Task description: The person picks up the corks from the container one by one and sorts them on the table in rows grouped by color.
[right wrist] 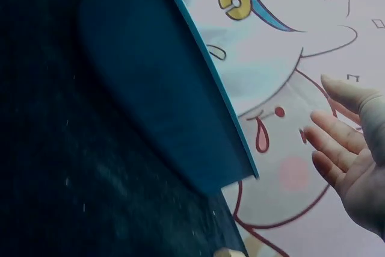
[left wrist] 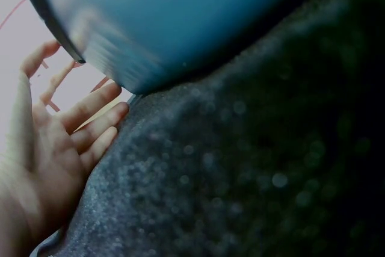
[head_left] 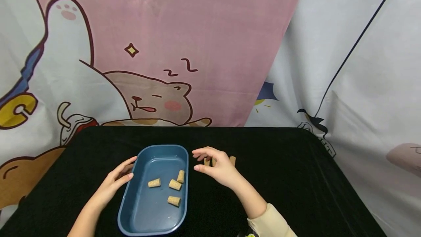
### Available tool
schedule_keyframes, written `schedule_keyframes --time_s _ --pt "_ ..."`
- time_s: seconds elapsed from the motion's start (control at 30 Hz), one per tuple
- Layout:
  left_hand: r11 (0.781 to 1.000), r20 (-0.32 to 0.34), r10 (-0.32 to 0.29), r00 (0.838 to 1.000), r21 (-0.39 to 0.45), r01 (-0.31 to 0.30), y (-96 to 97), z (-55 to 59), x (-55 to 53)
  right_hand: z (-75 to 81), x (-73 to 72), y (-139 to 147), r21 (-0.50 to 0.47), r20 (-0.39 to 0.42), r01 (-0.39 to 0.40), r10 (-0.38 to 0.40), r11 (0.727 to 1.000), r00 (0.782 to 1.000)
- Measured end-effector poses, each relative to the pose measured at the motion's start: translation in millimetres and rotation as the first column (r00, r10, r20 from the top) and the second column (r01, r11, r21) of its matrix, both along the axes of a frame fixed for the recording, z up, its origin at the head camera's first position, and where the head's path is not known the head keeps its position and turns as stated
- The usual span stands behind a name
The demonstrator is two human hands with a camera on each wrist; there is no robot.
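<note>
A blue tray (head_left: pixel 151 215) lies lengthwise on the black cloth, with several corks (head_left: pixel 174 184) scattered on its bottom. My left hand (head_left: pixel 112 182) is at the tray's left rim, its fingers lightly bent and fingertips right at the side wall. In the left wrist view those fingers (left wrist: pixel 90 108) reach up along the tray's outer side, palm bare. To the right of the tray, my right hand (head_left: pixel 218 165) hovers with thumb and fingers apart and nothing between them. Behind it stand a few more corks (head_left: pixel 232 160), partly hidden by the hand.
Black cloth (head_left: pixel 296 185) covers the table and runs to its back edge. Behind that edge hangs a printed cartoon curtain (head_left: pixel 230 46). In the right wrist view a cork (right wrist: pixel 228 252) shows at the bottom edge, near the tray's end.
</note>
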State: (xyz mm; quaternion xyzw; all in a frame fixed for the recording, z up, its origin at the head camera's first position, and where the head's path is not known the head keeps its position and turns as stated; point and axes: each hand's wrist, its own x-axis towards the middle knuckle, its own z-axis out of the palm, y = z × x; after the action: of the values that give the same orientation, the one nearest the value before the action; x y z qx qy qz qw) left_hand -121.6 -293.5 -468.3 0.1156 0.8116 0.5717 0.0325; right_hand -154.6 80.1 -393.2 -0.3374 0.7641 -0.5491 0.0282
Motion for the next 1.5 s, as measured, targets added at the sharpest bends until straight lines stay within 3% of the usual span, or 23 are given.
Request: schedule_keyframes --time_s 0.23,0.47,0.67,1.0,1.17,1.37,1.5 --pt "1.0 -0.008 0.001 1.0 -0.014 -0.001 -1.1 1.3 0.8 5.1 -2.5 -31.2 0.02 0.004 -0.126 0.126 0.992 0.992" --pt "1.0 -0.007 0.0 1.0 -0.004 0.0 -0.5 0.7 0.7 6.5 -7.9 -55.7 0.106 0.036 -0.226 0.224 0.968 0.974" --pt "1.0 -0.006 -0.008 1.0 0.0 0.008 -0.8 0.8 0.5 7.1 -12.8 -75.2 0.213 0.109 -0.267 0.249 0.94 0.962" --pt "1.0 -0.034 -0.02 0.999 0.001 0.02 0.2 0.3 0.7 0.5 -24.7 -100.7 0.355 0.138 -0.329 0.299 0.875 0.944" --pt "1.0 -0.022 -0.012 1.0 0.007 0.012 -0.3 1.0 1.5 -2.7 -28.6 -114.1 0.405 0.187 -0.344 0.291 0.847 0.938" --pt "1.0 -0.019 -0.014 1.0 0.007 0.014 -0.5 0.2 0.8 -9.7 -30.5 -125.3 0.477 0.271 -0.333 0.224 0.814 0.936" --pt "1.0 -0.016 -0.013 1.0 0.007 0.013 -0.4 -1.0 0.8 -15.1 -30.2 -128.1 0.498 0.281 -0.314 0.192 0.809 0.94"
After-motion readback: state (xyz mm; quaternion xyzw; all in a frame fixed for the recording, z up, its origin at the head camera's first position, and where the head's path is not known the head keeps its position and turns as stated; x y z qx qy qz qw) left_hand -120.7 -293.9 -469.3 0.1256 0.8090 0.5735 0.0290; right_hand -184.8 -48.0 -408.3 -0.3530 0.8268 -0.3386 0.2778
